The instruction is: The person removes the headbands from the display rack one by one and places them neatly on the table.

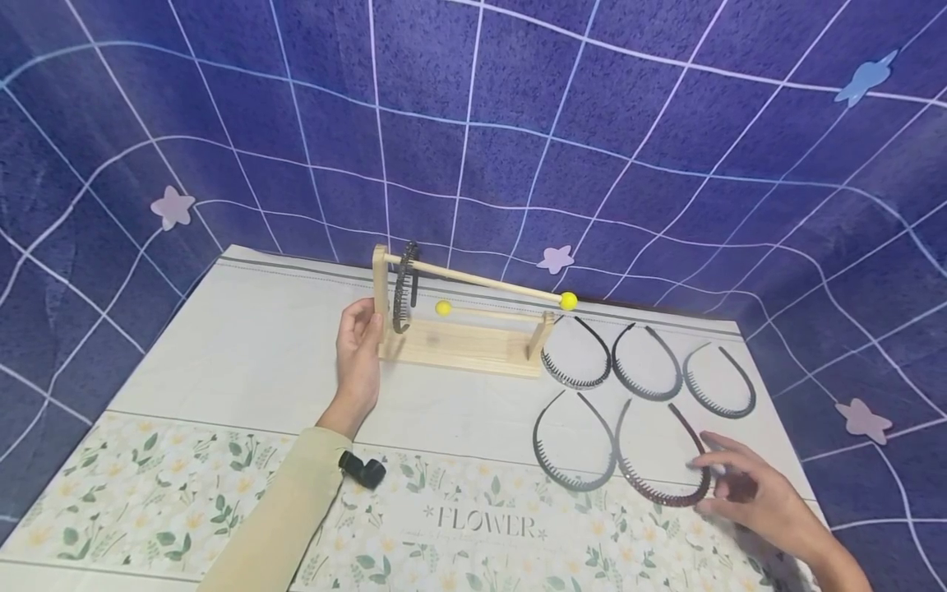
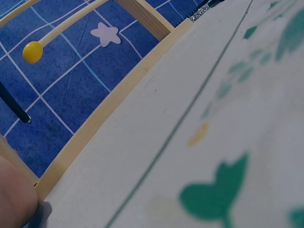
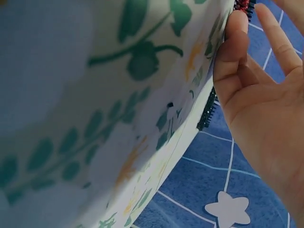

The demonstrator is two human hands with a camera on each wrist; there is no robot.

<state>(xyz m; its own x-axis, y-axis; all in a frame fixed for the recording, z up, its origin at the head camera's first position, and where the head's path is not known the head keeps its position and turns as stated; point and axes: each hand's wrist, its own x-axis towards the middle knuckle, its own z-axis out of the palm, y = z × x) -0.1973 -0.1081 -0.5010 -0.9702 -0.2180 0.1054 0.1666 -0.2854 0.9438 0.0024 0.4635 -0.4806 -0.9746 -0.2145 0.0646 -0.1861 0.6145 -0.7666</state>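
My left hand (image 1: 358, 349) grips the left post (image 1: 381, 288) of a wooden rack with a flat base (image 1: 466, 349) and two rods tipped with yellow balls. A dark toothed headband (image 1: 403, 288) hangs on the upper rod (image 1: 488, 281), near that post. At the right, my right hand (image 1: 755, 493) is beside a dark red toothed headband (image 1: 669, 497) lying on the table, its fingertips around the band's right arm. Thumb and fingers look spread in the right wrist view, where only a bit of the red headband (image 3: 242, 5) shows; contact is unclear.
Several more dark headbands lie on the table in two rows, among them a front-left one (image 1: 577, 481) and a back-right one (image 1: 728, 407). A white tablecloth with a floral band (image 1: 185, 493) covers the table. A blue gridded backdrop (image 1: 444, 164) rises behind.
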